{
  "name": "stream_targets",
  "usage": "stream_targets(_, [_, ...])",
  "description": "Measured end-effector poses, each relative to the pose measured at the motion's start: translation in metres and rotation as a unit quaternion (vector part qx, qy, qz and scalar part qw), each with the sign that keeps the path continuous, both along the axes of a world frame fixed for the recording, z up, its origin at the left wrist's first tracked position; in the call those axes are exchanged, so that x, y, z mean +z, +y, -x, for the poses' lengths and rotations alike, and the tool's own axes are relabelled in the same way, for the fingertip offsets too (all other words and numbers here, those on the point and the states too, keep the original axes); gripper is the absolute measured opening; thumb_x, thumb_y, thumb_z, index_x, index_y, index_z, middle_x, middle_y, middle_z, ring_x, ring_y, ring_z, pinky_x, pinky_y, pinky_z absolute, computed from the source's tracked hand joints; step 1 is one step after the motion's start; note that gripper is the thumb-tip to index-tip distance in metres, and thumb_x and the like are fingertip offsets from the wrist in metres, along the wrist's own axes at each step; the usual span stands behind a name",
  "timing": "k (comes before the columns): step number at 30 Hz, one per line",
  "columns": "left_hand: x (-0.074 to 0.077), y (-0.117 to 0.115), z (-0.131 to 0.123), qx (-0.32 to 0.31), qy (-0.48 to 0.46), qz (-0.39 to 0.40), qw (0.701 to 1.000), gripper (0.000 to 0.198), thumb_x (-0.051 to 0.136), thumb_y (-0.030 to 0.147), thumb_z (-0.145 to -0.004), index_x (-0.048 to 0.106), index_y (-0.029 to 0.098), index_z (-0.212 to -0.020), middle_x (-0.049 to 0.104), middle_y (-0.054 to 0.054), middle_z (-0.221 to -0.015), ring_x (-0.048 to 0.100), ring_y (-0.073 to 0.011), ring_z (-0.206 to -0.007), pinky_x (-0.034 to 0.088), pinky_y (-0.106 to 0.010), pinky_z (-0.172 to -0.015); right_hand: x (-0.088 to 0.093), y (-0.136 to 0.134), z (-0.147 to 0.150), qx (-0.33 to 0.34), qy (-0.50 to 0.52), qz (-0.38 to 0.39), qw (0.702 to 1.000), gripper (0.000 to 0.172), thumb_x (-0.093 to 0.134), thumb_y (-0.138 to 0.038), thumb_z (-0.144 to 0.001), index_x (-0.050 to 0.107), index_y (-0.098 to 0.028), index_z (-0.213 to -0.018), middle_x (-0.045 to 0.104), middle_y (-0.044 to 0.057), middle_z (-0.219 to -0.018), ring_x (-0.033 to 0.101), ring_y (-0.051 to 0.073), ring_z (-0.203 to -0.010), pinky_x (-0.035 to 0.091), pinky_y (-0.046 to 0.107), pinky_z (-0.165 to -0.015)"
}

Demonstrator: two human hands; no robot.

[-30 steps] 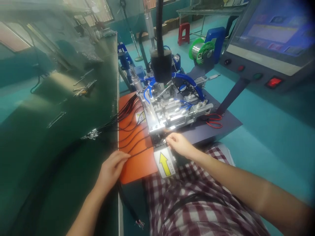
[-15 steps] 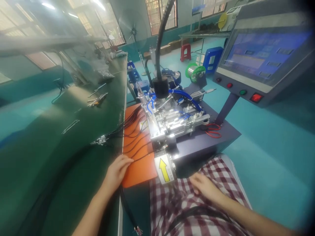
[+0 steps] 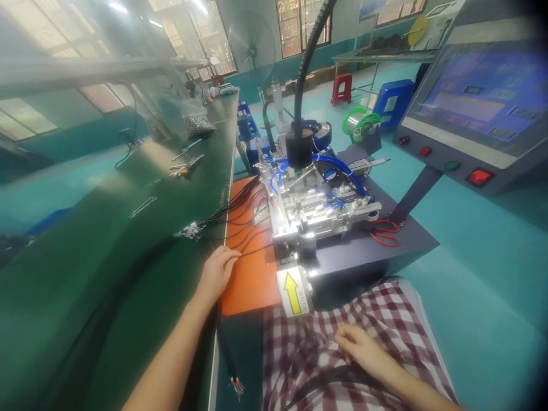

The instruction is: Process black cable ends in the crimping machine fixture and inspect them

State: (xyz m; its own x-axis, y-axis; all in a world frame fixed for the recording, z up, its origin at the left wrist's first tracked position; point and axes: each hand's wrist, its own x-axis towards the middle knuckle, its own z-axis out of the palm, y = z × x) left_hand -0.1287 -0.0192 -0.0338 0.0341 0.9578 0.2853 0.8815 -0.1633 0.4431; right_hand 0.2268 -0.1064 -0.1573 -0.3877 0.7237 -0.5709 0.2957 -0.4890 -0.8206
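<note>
My left hand point(image 3: 219, 273) is closed in a pinch on a thin black cable point(image 3: 256, 251) over the orange plate point(image 3: 248, 291). The cable runs right to the edge of the silver machine point(image 3: 317, 211). Several more black cables lie across the plate behind it, fanning from a thick black bundle point(image 3: 141, 257) with metal-tipped ends point(image 3: 190, 230). My right hand point(image 3: 357, 345) hovers over my lap with its fingers curled; I see nothing in it. A black strip point(image 3: 317, 381) lies across the checked cloth point(image 3: 394, 319) on my lap.
A screen panel point(image 3: 475, 103) with buttons stands at the right. The green table point(image 3: 107, 319) at left holds thin metal tools point(image 3: 187, 165) and a bag of small metal parts point(image 3: 199, 123). A cut cable end point(image 3: 235, 385) hangs by the table edge. A green wire spool point(image 3: 361, 125) stands behind.
My left hand has moved forward over the orange plate with the cable between its fingers. My right hand has shifted slightly toward me. The whole view has turned a little left.
</note>
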Motion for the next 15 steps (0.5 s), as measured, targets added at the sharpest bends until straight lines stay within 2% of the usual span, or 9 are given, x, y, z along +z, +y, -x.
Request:
stream_targets(7, [-0.0034, 0.0, 0.0032, -0.004, 0.001, 0.01, 1.0, 0.024, 0.045, 0.027, -0.092, 0.068, 0.019, -0.088, 0.064, -0.005, -0.091, 0.063, -0.0168, -0.085, 0.051, -0.031, -0.08, -0.009, -0.0059, 0.0001, 0.009, -0.006, 0.013, 1.0, 0.041, 0.056, -0.059, -0.07, 0.041, -0.022, -0.063, 0.054, -0.001, -0.061, 0.049, 0.013, -0.053, 0.039, 0.028, -0.061])
stream_targets(10, [-0.006, 0.0004, 0.0059, -0.01, 0.002, 0.02, 1.0, 0.022, 0.05, 0.032, -0.093, 0.064, 0.017, -0.101, 0.063, -0.006, -0.102, 0.062, -0.0172, -0.09, 0.053, -0.036, -0.082, -0.0077, -0.0061, 0.0007, 0.007, -0.007, 0.014, 1.0, 0.04, 0.056, -0.058, -0.069, 0.041, -0.022, -0.063, 0.054, -0.001, -0.061, 0.049, 0.013, -0.053, 0.039, 0.027, -0.06])
stream_targets(13, [-0.0077, 0.0007, 0.0068, -0.012, 0.004, 0.03, 0.999, 0.032, 0.056, 0.036, -0.091, 0.056, 0.017, -0.117, 0.059, -0.009, -0.117, 0.061, -0.0198, -0.099, 0.053, -0.041, -0.084, -0.0062, -0.0064, 0.0003, 0.008, -0.005, 0.012, 1.0, 0.036, 0.057, -0.052, -0.07, 0.042, -0.021, -0.063, 0.055, -0.001, -0.062, 0.048, 0.013, -0.052, 0.038, 0.027, -0.059])
stream_targets(15, [-0.008, 0.0013, 0.0063, -0.011, 0.005, 0.036, 0.999, 0.033, 0.055, 0.035, -0.091, 0.056, 0.017, -0.119, 0.058, -0.009, -0.12, 0.06, -0.0206, -0.101, 0.053, -0.042, -0.085, -0.006, -0.0072, -0.0002, 0.01, 0.0, 0.01, 1.0, 0.034, 0.057, -0.051, -0.071, 0.042, -0.021, -0.063, 0.055, 0.0, -0.062, 0.048, 0.013, -0.052, 0.038, 0.027, -0.059])
